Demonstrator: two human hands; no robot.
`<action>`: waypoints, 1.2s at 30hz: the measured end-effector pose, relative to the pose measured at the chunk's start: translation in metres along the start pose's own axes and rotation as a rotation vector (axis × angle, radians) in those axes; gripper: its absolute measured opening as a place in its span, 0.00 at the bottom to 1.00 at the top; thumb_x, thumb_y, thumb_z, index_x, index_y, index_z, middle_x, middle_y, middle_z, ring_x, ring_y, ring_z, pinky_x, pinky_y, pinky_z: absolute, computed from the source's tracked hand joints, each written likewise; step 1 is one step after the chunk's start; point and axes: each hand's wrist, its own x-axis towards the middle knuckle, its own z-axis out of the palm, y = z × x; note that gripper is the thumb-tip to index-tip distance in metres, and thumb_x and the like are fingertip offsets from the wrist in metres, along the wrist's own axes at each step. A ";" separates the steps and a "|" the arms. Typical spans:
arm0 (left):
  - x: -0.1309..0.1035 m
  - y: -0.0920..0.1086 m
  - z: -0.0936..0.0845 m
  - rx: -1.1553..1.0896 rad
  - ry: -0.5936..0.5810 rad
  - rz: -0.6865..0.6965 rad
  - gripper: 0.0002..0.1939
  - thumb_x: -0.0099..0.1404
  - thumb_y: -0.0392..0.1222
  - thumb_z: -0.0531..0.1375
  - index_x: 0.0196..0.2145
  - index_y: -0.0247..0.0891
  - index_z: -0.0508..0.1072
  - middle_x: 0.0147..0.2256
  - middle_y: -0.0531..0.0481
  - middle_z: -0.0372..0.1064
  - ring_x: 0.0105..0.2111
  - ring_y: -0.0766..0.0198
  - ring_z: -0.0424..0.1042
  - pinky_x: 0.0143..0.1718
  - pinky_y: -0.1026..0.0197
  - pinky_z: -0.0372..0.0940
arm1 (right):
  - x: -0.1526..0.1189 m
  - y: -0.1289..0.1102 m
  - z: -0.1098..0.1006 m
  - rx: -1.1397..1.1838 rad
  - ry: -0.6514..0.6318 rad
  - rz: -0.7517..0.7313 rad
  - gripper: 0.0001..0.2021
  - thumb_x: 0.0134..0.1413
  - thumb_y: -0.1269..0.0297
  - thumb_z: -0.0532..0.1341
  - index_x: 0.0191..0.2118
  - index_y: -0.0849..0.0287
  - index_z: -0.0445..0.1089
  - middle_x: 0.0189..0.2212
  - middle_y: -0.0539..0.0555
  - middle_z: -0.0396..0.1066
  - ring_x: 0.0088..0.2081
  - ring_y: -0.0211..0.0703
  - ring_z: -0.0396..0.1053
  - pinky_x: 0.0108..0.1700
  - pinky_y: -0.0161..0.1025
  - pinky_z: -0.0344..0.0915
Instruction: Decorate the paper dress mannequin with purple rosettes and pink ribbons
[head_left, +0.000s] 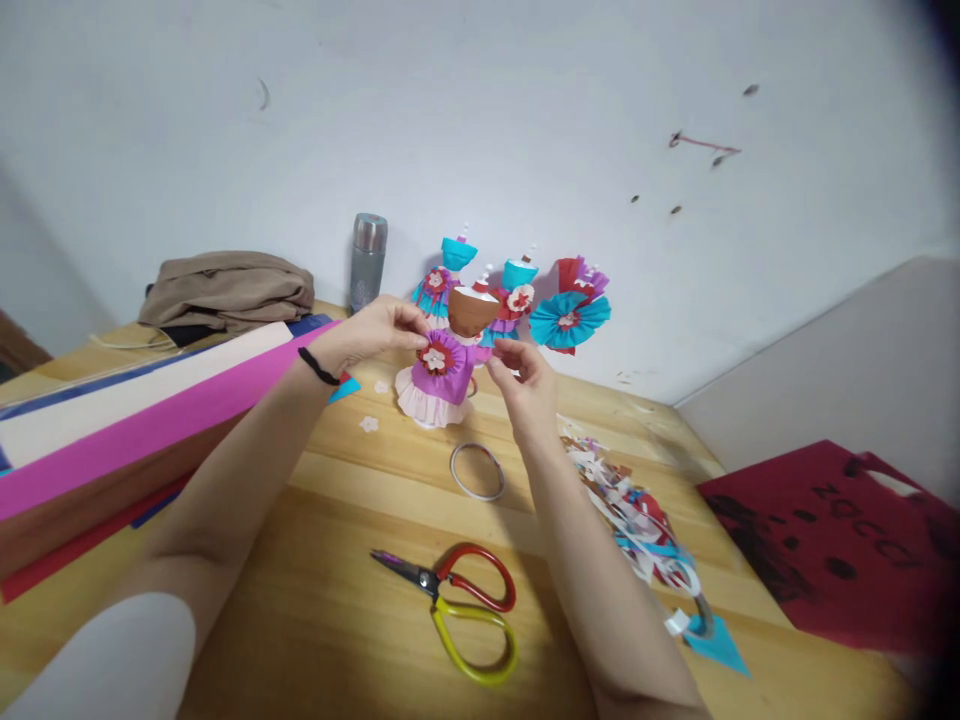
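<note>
A white sleeve (112,650) covers the upper left arm at the near edge. On the wooden table (330,560) lies a pair of scissors (429,582), its blades pointing left and its red and yellow handle loops spread apart. Beyond it, a thin ring (480,497) lies flat. To the right, a heap of paper scraps (637,505) extends beside the right forearm, with a red bag (832,545) farther right; to the left, sheets or rolls of colored paper (225,405) lie side by side, partly behind the left forearm. Pale flower cutouts (369,424) rest near the center.

The paper figure (457,378) is between the two hands, tilted, with a brown cup-shaped top, a purple body and a pale pleated skirt; whether its base touches the table cannot be told. The left hand (375,335), with a black band (319,368) at its wrist, pinches the figure's purple edge beside a layered flower (436,358). The right hand (526,380) has thumb and fingertips closed on the opposite edge.

Behind stand further paper figures (570,318), a gray bottle (367,265) and a folded brown cloth (232,285), before a pale, marked wall (480,110).
</note>
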 end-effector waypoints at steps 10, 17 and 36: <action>0.009 0.001 0.001 -0.068 -0.001 0.012 0.04 0.48 0.33 0.69 0.24 0.32 0.78 0.25 0.44 0.75 0.27 0.62 0.73 0.34 0.59 0.68 | 0.007 0.010 0.022 0.186 -0.170 -0.062 0.30 0.50 0.45 0.64 0.55 0.58 0.64 0.56 0.64 0.68 0.56 0.53 0.68 0.58 0.51 0.63; 0.018 -0.004 -0.001 -0.014 -0.010 0.018 0.04 0.49 0.34 0.68 0.24 0.32 0.77 0.24 0.47 0.74 0.26 0.65 0.71 0.33 0.62 0.67 | 0.013 0.010 0.046 0.194 -0.183 -0.179 0.53 0.42 0.45 0.70 0.68 0.57 0.43 0.63 0.68 0.58 0.62 0.57 0.61 0.61 0.56 0.61; 0.018 -0.013 -0.008 -0.028 -0.104 0.023 0.13 0.52 0.37 0.69 0.36 0.30 0.76 0.33 0.46 0.76 0.34 0.64 0.73 0.44 0.57 0.66 | 0.015 0.015 0.055 0.163 -0.072 -0.190 0.50 0.43 0.64 0.70 0.68 0.53 0.41 0.55 0.63 0.68 0.55 0.56 0.70 0.57 0.62 0.65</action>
